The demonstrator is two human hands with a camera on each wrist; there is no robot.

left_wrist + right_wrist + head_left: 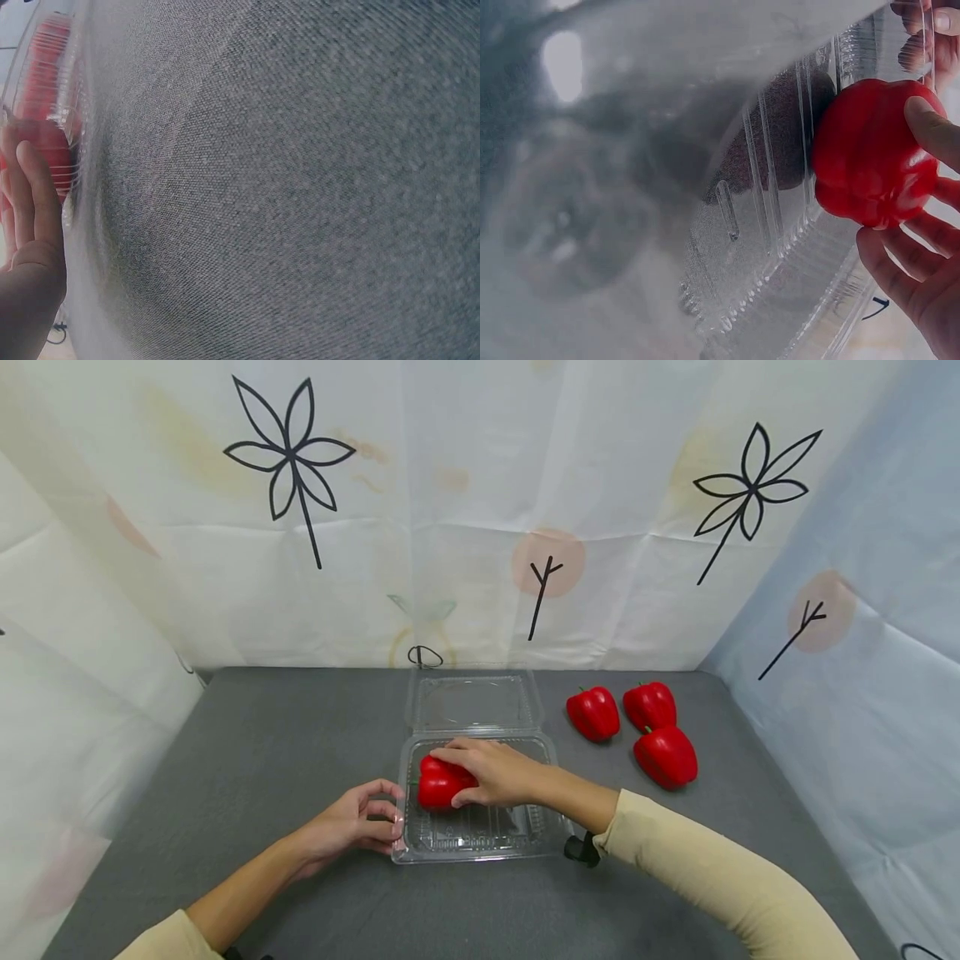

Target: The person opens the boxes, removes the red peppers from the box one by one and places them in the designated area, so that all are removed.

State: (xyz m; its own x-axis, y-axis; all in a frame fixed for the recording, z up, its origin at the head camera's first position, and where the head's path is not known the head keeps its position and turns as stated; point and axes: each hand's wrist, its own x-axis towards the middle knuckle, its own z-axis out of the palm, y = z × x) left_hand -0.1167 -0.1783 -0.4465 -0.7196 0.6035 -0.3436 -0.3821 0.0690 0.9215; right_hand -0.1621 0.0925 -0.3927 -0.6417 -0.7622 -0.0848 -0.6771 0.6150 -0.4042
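Note:
A clear plastic clamshell container [480, 852] lies on the grey table, its lid [474, 702] folded back away from me. Inside its left part is a glossy red bell pepper [441, 783], stem pointing left. My right hand [491, 770] grips this pepper from above, the thumb on the near side and fingers over the far side. The right wrist view shows the pepper [874, 154] between thumb and fingers. At the container's left rim, my left hand [367, 818] holds the edge with curved fingers. In the left wrist view, its fingers [45, 202] lie along the see-through wall.
Three more red bell peppers sit right of the container: one [593, 714] nearer it, one [650, 706] farther back and one [666, 757] in front. A printed white curtain [450, 527] borders the table's back and sides. A black wrist device [582, 850] hangs beside the container's right edge.

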